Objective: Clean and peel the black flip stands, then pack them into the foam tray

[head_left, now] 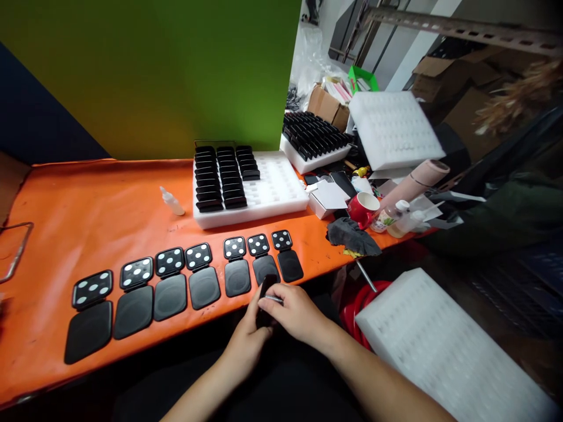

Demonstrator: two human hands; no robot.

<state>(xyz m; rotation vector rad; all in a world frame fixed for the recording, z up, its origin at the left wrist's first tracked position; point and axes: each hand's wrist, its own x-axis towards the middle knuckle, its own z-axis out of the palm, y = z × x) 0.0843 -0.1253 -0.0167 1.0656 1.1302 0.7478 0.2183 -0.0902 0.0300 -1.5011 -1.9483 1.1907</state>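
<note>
At the table's front edge my left hand [250,328] is closed on a black flat case [267,285], held tilted and seen nearly edge-on. Close against it, my right hand [294,308] pinches a thin, ridged metal piece [274,299]; its kind is not clear. Beyond both hands several opened black hinged cases lie in a row, the leftmost case [89,331] and the rightmost case [290,265] among them. Each has a plain black half toward me and a half with white dots away from me. The hands hide the lower edge of one case.
A white foam tray [281,202] with upright black cases stands behind the row. A small dropper bottle [172,202] is left of it. At the right are a red mug [363,209], a dark cloth [352,235] and, lower down, a foam block [440,340].
</note>
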